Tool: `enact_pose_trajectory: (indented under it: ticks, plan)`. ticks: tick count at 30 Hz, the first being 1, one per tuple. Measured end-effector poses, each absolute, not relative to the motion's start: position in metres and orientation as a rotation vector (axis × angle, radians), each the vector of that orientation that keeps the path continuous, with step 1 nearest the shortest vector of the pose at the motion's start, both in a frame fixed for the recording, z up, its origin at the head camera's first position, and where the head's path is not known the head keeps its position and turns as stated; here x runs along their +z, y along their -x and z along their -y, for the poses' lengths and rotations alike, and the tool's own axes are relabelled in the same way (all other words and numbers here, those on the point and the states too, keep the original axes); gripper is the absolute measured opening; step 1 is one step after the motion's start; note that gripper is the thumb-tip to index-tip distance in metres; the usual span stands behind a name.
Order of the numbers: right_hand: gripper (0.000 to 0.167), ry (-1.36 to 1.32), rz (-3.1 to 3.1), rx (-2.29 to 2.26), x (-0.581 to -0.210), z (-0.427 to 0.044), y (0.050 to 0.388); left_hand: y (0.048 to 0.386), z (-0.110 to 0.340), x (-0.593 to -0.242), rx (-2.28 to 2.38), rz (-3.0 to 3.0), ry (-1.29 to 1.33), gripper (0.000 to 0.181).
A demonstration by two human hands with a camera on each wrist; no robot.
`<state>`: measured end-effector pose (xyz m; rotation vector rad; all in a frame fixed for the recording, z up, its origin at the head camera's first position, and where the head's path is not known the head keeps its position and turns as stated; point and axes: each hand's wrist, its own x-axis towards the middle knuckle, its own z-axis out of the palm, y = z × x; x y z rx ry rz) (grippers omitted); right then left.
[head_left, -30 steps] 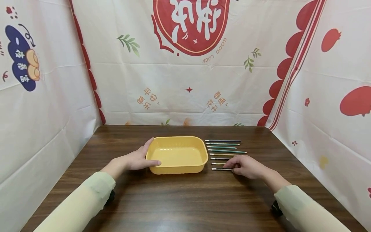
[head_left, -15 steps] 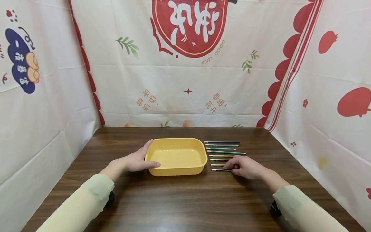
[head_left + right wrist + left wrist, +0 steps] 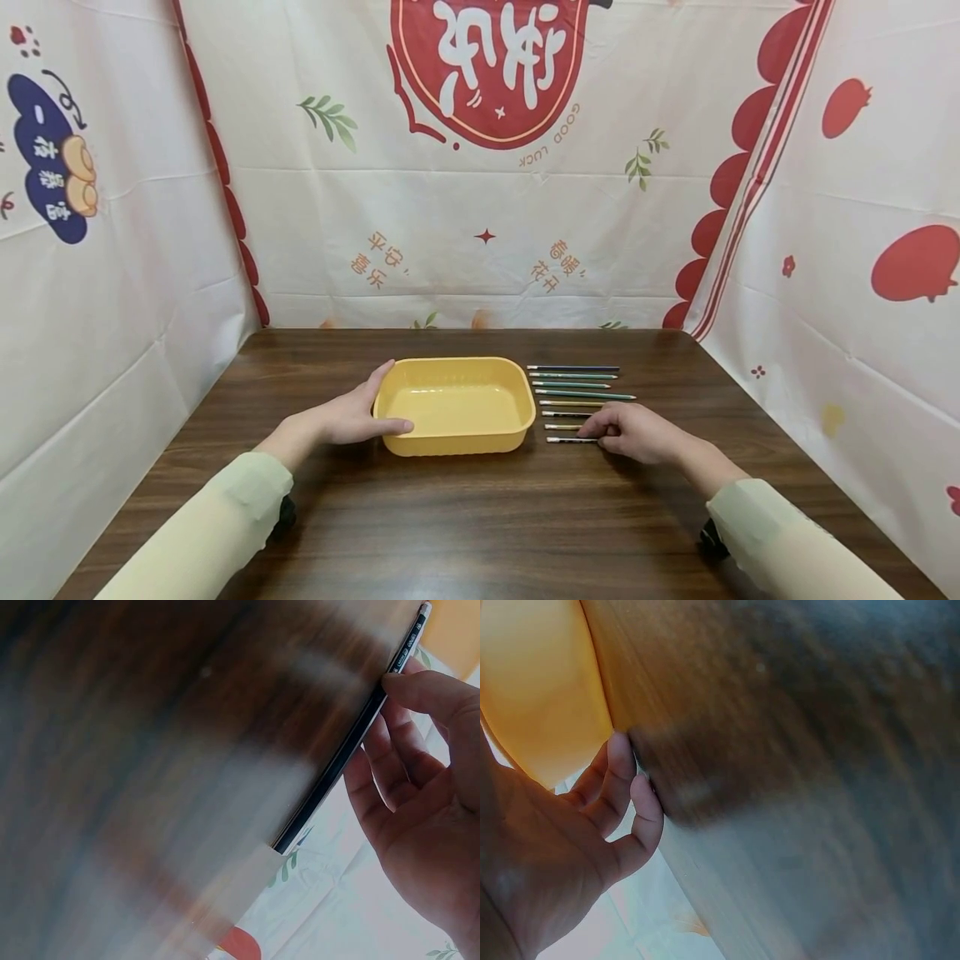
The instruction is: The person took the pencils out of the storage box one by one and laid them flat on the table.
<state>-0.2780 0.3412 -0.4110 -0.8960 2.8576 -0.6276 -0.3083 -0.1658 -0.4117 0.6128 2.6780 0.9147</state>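
A yellow plastic tray (image 3: 455, 445) stands on the table, and nothing lies inside it. My left hand (image 3: 352, 416) holds its left end, thumb over the near rim and fingers along the outer side; the left wrist view shows curled fingertips (image 3: 621, 754) beside the yellow wall. To the tray's right, several pencils lie in a row, eraser ends leftward. My right hand (image 3: 641, 431) pinches the nearest one, a black pencil (image 3: 337, 761), with thumb and fingers. It still appears to lie on or very near the tabletop. The hand covers the pointed ends of several nearby pencils.
Farther back in the row lie a dark blue pencil (image 3: 573, 368) and teal-green pencils (image 3: 588, 394). A gold-coloured pencil (image 3: 570, 403) is closer. The brown wooden table (image 3: 465, 525) meets printed white cloth (image 3: 442, 200) at the back and sides.
The head view has tilted slightly, shifting the scene a little. Both hands keep their places on the tray and the black pencil.
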Motion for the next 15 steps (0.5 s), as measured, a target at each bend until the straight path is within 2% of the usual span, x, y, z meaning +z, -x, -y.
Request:
enact_pose_trajectory:
  ticks: [8, 15]
  plan:
    - [0.027, 0.899, -2.886, -0.597, -0.409, -0.341, 0.275, 0.308, 0.167, -0.412, 0.913, -2.689, -0.597, 0.124]
    - [0.018, 0.859, -3.068, -0.543, -0.401, -0.332, 0.262, 0.303, 0.178, -0.404, 0.856, -2.854, -0.593, 0.11]
